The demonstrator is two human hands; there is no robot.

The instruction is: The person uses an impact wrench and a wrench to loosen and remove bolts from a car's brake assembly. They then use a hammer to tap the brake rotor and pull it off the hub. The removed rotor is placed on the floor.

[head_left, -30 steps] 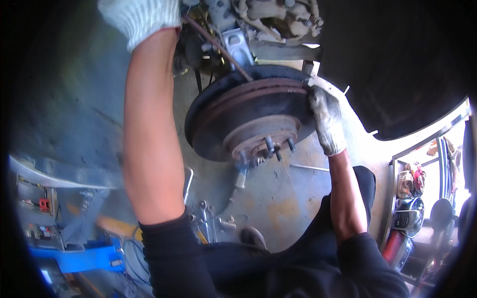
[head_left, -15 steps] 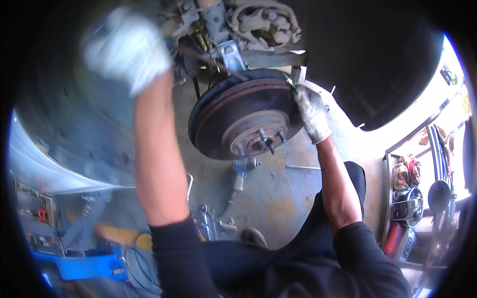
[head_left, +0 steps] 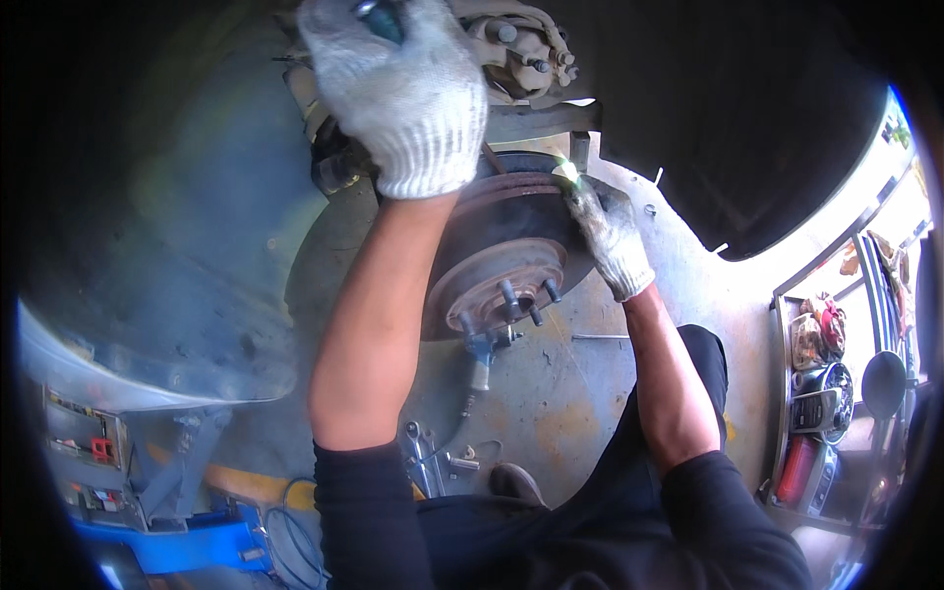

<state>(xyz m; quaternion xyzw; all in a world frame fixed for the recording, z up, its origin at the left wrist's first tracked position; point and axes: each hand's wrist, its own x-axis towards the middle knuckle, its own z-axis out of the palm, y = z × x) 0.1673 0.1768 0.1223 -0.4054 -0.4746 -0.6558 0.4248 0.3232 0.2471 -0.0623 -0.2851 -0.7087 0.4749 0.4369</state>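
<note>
A rusty brake disc [head_left: 497, 261] with wheel studs sits on a raised car's hub, under the dark wheel arch [head_left: 728, 118]. My left hand [head_left: 403, 88], in a white knit glove, is closed around a dark green tool handle [head_left: 379, 15] at the top, in front of the suspension parts. My right hand [head_left: 610, 236], also gloved, grips the right edge of the brake disc. The brake caliper [head_left: 521, 49] hangs above the disc. The tool's working end is hidden behind my glove.
The car's grey body panel [head_left: 167, 265] fills the left. Loose tools [head_left: 428, 457] and an air wrench [head_left: 482, 354] lie on the stained concrete floor below. A blue lift arm [head_left: 187, 546] is at lower left. A cluttered shelf unit [head_left: 826, 393] stands at right.
My left hand has swung from the upper left in toward the caliper area, now holding a tool. My right hand stays on the disc's right edge. The view has shifted closer.
</note>
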